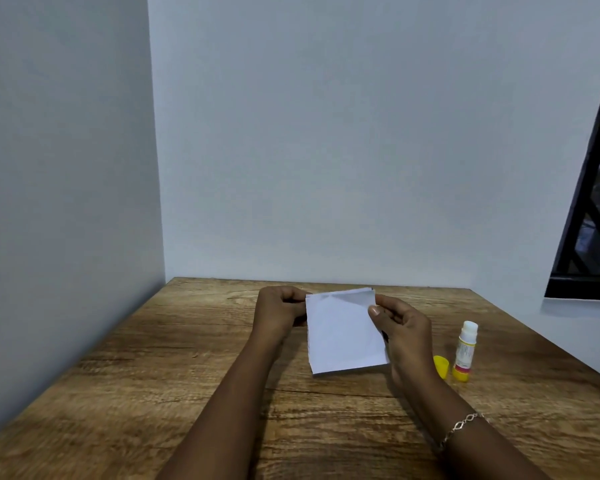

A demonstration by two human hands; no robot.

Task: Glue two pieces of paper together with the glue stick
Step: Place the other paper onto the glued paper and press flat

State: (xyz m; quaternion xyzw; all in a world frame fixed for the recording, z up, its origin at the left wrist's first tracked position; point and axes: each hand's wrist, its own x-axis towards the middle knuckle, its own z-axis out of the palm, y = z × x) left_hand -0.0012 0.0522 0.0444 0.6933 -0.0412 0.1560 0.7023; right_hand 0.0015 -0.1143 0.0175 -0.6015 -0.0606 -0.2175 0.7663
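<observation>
**Paper held over a wood-grain table**

Where two plain pale walls met in a corner, a table (153, 368) with a brown, strongly streaked wood-grain top filled the lower part of the head view. A black-framed window (593, 216) cut into the wall to the right of the table.

Above the middle of the table, the white paper (343, 334) was a flat rectangle with a faint crease near its far edge; whether it was one sheet or two stacked could not be told. The left hand (279, 311) was curled and pinched the paper's left edge; the right hand (400, 327) pinched its right edge, thumb on top. A thin chain bracelet (459, 427) circled the right wrist.

Right of the paper, the glue stick (465, 351) stood upright on the table, uncapped, a white cylinder with a yellow base. Its yellow cap (441, 366) lay just beside it.
</observation>
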